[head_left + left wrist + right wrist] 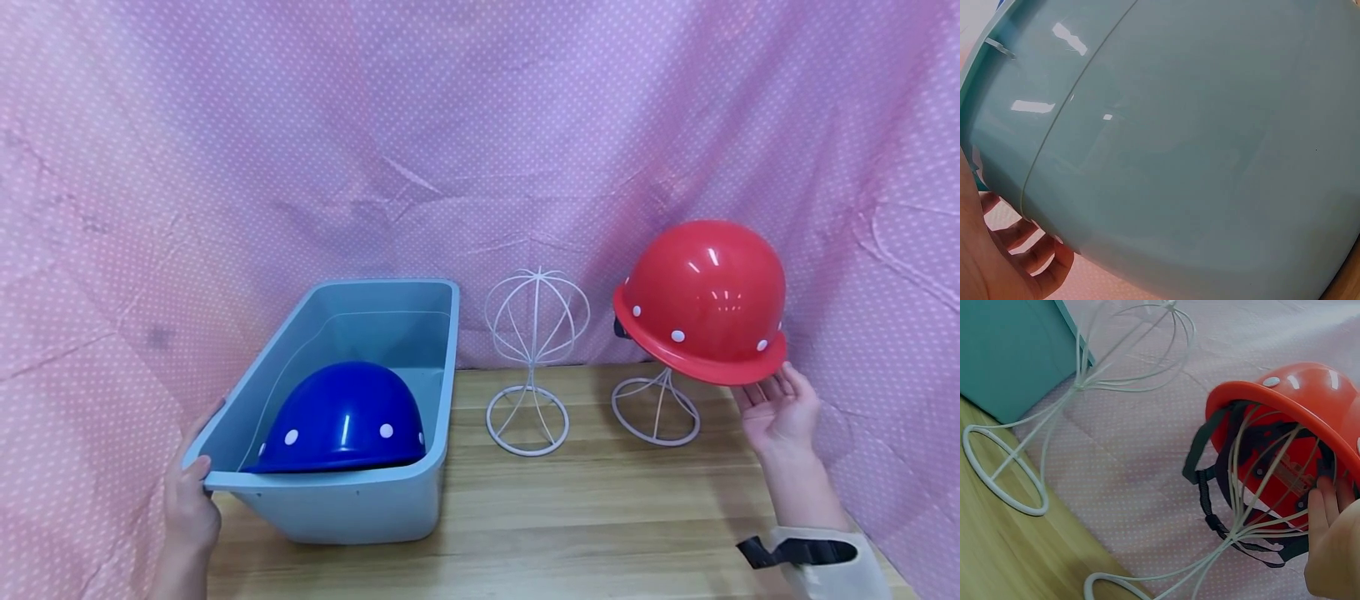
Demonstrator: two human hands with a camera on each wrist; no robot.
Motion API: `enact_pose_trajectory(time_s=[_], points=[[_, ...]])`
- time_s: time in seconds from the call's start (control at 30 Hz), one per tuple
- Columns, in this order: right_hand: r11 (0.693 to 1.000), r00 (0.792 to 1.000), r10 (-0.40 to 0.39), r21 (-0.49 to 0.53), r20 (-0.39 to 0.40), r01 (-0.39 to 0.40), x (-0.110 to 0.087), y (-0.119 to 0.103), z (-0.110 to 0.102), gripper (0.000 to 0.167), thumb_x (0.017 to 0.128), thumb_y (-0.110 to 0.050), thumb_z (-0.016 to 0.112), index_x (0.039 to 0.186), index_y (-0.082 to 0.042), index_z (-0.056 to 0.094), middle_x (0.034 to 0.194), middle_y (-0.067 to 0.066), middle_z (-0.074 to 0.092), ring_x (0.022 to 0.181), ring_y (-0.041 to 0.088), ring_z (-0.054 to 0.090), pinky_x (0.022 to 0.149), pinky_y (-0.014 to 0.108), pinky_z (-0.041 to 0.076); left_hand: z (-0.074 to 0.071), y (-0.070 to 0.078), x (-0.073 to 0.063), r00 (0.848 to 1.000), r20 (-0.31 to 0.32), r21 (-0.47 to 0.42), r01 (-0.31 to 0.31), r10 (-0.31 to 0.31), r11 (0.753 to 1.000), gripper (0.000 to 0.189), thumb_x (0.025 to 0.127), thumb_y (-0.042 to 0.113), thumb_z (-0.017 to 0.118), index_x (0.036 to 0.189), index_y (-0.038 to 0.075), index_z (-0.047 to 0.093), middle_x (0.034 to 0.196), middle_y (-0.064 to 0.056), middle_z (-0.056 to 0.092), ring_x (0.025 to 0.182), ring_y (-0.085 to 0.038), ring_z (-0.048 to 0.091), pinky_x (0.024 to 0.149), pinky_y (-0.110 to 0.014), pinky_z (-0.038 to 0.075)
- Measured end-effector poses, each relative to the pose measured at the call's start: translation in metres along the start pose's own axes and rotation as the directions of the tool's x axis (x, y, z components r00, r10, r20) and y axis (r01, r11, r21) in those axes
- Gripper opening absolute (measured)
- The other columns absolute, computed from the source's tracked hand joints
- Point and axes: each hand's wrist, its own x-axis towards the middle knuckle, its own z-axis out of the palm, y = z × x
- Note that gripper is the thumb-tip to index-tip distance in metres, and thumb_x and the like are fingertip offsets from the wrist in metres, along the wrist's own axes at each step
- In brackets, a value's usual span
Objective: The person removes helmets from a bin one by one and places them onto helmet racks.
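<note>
A light blue plastic bin (330, 506) stands at the left. My left hand (191, 496) grips its near left corner, thumb on the rim and fingers outside; the left wrist view shows the curled fingers (1054, 265) against the bin's wall (1197, 144). A blue hard hat (347, 417) with white studs lies inside the bin. At the right, a red hard hat (708, 292) sits tilted over a white wire stand (656, 437). My right hand (783, 417) touches its near right brim from below, with straight fingers (1329, 506) reaching inside the shell.
A second white wire stand (531, 367) stands bare between the bin and the red hard hat. A dark chin strap (1207, 500) hangs from the red hard hat. Pink dotted cloth (480, 142) closes off the back and sides of the wooden table (540, 517).
</note>
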Motion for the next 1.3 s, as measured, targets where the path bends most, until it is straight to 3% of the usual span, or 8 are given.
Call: enact_pose_trajectory(time_s=[0.13,0.43,0.63,0.77,0.9,1.07,1.13,1.3], points=[[1.0,0.999,-0.027,0.013,-0.043,0.027,-0.007,0.005,-0.001,0.017,0.091,-0.017,0.051,0.099,-0.006,0.062,0.094,0.017,0.071,0.084,0.038,0.066,0.083,0.047,0.05,0.0,0.0,0.0,1.0,0.005,0.001,0.002,-0.002,1.0,0.055,0.094,0.015,0.02,0.145,0.022,0.04,0.138,-0.001,0.045,0.118,-0.013,0.044,0.092,-0.028,0.038],[1.0,0.998,0.025,0.014,-0.056,-0.024,-0.022,0.029,-0.002,0.015,0.089,-0.009,0.047,0.091,0.0,0.058,0.093,0.023,0.07,0.094,0.043,0.066,0.086,0.049,0.05,0.0,0.001,-0.001,1.0,-0.005,-0.019,0.018,-0.018,1.0,0.056,0.093,0.013,0.021,0.144,0.022,0.041,0.138,-0.001,0.046,0.118,-0.014,0.044,0.094,-0.028,0.037],[0.984,0.985,0.151,-0.108,0.087,-0.142,-0.021,0.047,-0.017,0.036,0.098,-0.01,0.03,0.098,0.005,0.063,0.108,0.023,0.067,0.104,0.038,0.063,0.09,0.049,0.049,-0.001,0.001,0.0,1.0,0.002,0.005,0.021,-0.021,1.0,0.056,0.093,0.014,0.02,0.145,0.023,0.04,0.139,-0.002,0.045,0.119,-0.014,0.043,0.095,-0.029,0.037],[0.944,0.93,0.278,-0.245,0.242,-0.219,-0.018,0.06,-0.028,0.048,0.102,-0.013,0.019,0.114,0.006,0.061,0.117,0.02,0.064,0.112,0.04,0.059,0.096,0.048,0.045,-0.001,0.001,-0.001,1.0,0.006,0.007,0.016,-0.016,1.0,0.056,0.093,0.014,0.02,0.145,0.023,0.039,0.14,-0.002,0.044,0.119,-0.013,0.043,0.097,-0.03,0.037],[0.89,0.85,0.364,-0.411,0.381,-0.197,-0.017,0.075,-0.025,0.046,0.102,-0.007,0.016,0.126,0.005,0.054,0.125,0.019,0.061,0.117,0.037,0.055,0.1,0.046,0.039,-0.001,0.001,-0.001,1.0,0.011,0.006,0.027,-0.028,1.0,0.056,0.094,0.015,0.019,0.145,0.024,0.038,0.142,-0.002,0.043,0.12,-0.013,0.042,0.102,-0.033,0.035],[0.81,0.76,0.384,-0.587,0.525,-0.003,-0.024,0.092,-0.01,0.044,0.1,0.003,0.015,0.135,0.015,0.037,0.13,0.021,0.056,0.118,0.036,0.055,0.098,0.044,0.042,-0.001,0.001,-0.001,1.0,0.009,0.005,0.02,-0.02,1.0,0.055,0.094,0.015,0.02,0.145,0.024,0.039,0.141,-0.002,0.044,0.12,-0.012,0.043,0.101,-0.031,0.036],[0.74,0.755,0.386,-0.667,0.529,0.09,-0.028,0.098,-0.003,0.04,0.099,0.006,0.02,0.133,0.021,0.034,0.128,0.02,0.058,0.115,0.035,0.058,0.095,0.042,0.045,-0.001,0.001,-0.001,1.0,0.007,-0.004,0.016,-0.016,1.0,0.055,0.094,0.014,0.021,0.145,0.022,0.04,0.14,-0.001,0.045,0.12,-0.013,0.044,0.098,-0.028,0.037],[0.495,0.772,0.409,-0.829,0.486,0.259,-0.038,0.11,0.013,0.036,0.095,0.009,0.038,0.126,0.027,0.034,0.12,0.011,0.065,0.107,0.029,0.064,0.089,0.037,0.049,-0.001,0.002,-0.001,1.0,0.008,-0.005,0.015,-0.015,1.0,0.055,0.094,0.014,0.021,0.145,0.022,0.04,0.14,-0.001,0.045,0.12,-0.012,0.044,0.1,-0.028,0.037]])
